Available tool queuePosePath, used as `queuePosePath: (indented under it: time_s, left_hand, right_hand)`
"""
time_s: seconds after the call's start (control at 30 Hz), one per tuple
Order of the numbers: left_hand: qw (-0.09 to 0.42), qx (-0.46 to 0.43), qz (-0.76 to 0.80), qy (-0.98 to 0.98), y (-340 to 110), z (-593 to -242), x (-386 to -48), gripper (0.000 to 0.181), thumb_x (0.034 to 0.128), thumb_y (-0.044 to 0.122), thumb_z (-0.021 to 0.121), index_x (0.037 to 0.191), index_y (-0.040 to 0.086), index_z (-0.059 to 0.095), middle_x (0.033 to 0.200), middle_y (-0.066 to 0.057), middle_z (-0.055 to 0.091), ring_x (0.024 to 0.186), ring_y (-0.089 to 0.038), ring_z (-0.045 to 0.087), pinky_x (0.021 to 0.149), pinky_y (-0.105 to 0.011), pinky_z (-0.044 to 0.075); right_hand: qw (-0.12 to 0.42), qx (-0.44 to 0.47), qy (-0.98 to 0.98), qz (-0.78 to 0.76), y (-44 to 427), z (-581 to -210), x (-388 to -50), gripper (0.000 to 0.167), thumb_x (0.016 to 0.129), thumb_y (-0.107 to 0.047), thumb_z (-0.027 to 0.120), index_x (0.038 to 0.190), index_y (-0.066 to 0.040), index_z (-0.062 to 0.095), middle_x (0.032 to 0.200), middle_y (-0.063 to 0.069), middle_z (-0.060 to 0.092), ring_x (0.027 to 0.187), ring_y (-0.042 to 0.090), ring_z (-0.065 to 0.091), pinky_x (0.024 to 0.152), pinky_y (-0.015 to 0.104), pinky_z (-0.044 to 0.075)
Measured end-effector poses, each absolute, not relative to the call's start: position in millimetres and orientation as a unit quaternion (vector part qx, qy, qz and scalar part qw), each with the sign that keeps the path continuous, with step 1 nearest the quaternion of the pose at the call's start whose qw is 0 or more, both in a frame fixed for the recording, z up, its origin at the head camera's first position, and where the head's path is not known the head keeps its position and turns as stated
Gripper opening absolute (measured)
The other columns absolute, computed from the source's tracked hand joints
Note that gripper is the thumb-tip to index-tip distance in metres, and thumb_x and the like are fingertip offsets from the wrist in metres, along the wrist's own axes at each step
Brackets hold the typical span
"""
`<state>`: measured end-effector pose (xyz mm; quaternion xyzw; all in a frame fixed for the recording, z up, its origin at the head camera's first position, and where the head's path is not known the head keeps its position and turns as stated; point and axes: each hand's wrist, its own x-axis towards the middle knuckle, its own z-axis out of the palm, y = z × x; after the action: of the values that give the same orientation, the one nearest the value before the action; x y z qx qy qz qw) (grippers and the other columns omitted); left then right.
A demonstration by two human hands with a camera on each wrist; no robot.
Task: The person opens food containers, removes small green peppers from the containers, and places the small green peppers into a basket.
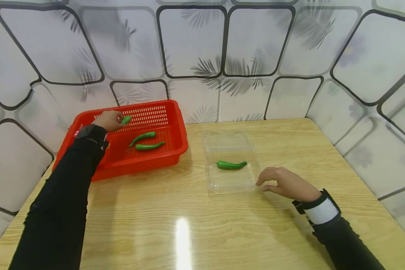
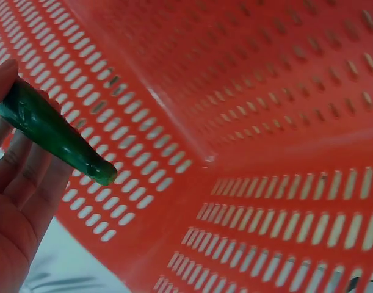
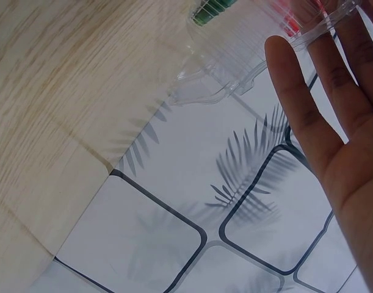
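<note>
Inside the far left part of a red plastic basket (image 1: pixel 135 165), my left hand (image 1: pixel 108 120) pinches a green chili pepper (image 2: pixel 55 131) between thumb and fingers. Two more green chili peppers lie on the basket floor: a curved one (image 1: pixel 142 138) and, nearer the front, a straighter one (image 1: pixel 150 146). To the right on the table stands a clear plastic container (image 1: pixel 219 183), with one green chili pepper (image 1: pixel 231 165) lying in it. My right hand (image 1: pixel 287 183) is at the container's near right corner; its relaxed fingers (image 3: pixel 342 73) appear to touch the rim.
A light wood-grain table (image 1: pixel 148 225) carries the basket and container. Behind and beside it rises a white wall covering (image 1: pixel 192 45) with dark outlines and leaf prints. The basket's far side stands close to that wall.
</note>
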<state>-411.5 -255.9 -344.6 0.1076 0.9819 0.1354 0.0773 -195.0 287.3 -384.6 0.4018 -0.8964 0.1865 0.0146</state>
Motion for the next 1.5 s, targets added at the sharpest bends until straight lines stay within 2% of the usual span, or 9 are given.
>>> queuePosePath:
  time_s: [0.23, 0.53, 0.63, 0.73, 0.9, 1.13, 1.5]
  left_hand:
    - [0.074, 0.112, 0.108, 0.985, -264, -359, -409, 0.033, 0.0845, 0.016, 0.065, 0.104, -0.011, 0.059, 0.096, -0.027, 0.062, 0.081, -0.035, 0.055, 0.077, -0.048, 0.045]
    - [0.131, 0.11, 0.107, 0.979, -281, -373, -414, 0.038, 0.0831, 0.013, 0.066, 0.108, -0.014, 0.058, 0.105, -0.03, 0.061, 0.089, -0.039, 0.058, 0.08, -0.05, 0.047]
    - [0.162, 0.105, 0.111, 0.975, -283, -375, -414, 0.039, 0.0826, 0.013, 0.067, 0.109, -0.014, 0.058, 0.105, -0.03, 0.061, 0.087, -0.036, 0.056, 0.079, -0.047, 0.047]
    - [0.185, 0.096, 0.117, 0.971, -283, -376, -413, 0.039, 0.0813, 0.013, 0.069, 0.108, -0.014, 0.058, 0.099, -0.027, 0.061, 0.081, -0.032, 0.053, 0.072, -0.041, 0.046]
    - [0.197, 0.096, 0.115, 0.969, -281, -376, -408, 0.03, 0.0786, 0.014, 0.071, 0.096, -0.009, 0.063, 0.083, -0.015, 0.059, 0.074, -0.026, 0.048, 0.065, -0.033, 0.042]
    - [0.203, 0.087, 0.104, 0.97, -277, -371, -399, 0.039, 0.0802, 0.013, 0.069, 0.107, -0.014, 0.057, 0.1, -0.026, 0.06, 0.082, -0.031, 0.051, 0.073, -0.04, 0.046]
    - [0.196, 0.09, 0.094, 0.972, -276, -370, -395, 0.04, 0.0798, 0.011, 0.069, 0.108, -0.014, 0.056, 0.106, -0.031, 0.058, 0.088, -0.036, 0.055, 0.079, -0.046, 0.047]
  right_hand:
    - [0.016, 0.403, -0.896, 0.184, 288, -385, -195, 0.019, 0.076, -0.005, 0.074, 0.093, -0.012, 0.072, 0.093, -0.002, 0.069, 0.086, 0.015, 0.065, 0.072, 0.028, 0.054]
    - [0.027, 0.412, -0.892, 0.186, 287, -384, -194, 0.02, 0.074, -0.003, 0.074, 0.092, -0.011, 0.072, 0.092, -0.002, 0.069, 0.084, 0.015, 0.064, 0.071, 0.027, 0.054]
    - [0.028, 0.414, -0.89, 0.189, 286, -383, -193, 0.021, 0.074, -0.002, 0.074, 0.092, -0.011, 0.072, 0.092, -0.001, 0.069, 0.084, 0.016, 0.064, 0.07, 0.027, 0.054]
    - [0.026, 0.414, -0.89, 0.19, 286, -383, -193, 0.021, 0.074, -0.001, 0.074, 0.093, -0.011, 0.072, 0.092, -0.001, 0.069, 0.084, 0.016, 0.064, 0.07, 0.027, 0.054]
    - [0.027, 0.413, -0.891, 0.189, 287, -384, -194, 0.021, 0.074, -0.002, 0.075, 0.092, -0.011, 0.072, 0.092, -0.001, 0.069, 0.085, 0.016, 0.064, 0.071, 0.028, 0.054]
    - [0.022, 0.407, -0.894, 0.185, 288, -385, -195, 0.019, 0.074, -0.005, 0.075, 0.092, -0.011, 0.072, 0.092, -0.002, 0.069, 0.085, 0.016, 0.064, 0.071, 0.028, 0.054]
    - [0.018, 0.407, -0.894, 0.187, 287, -385, -195, 0.019, 0.075, -0.005, 0.074, 0.093, -0.011, 0.072, 0.092, -0.002, 0.069, 0.085, 0.015, 0.064, 0.071, 0.028, 0.054]
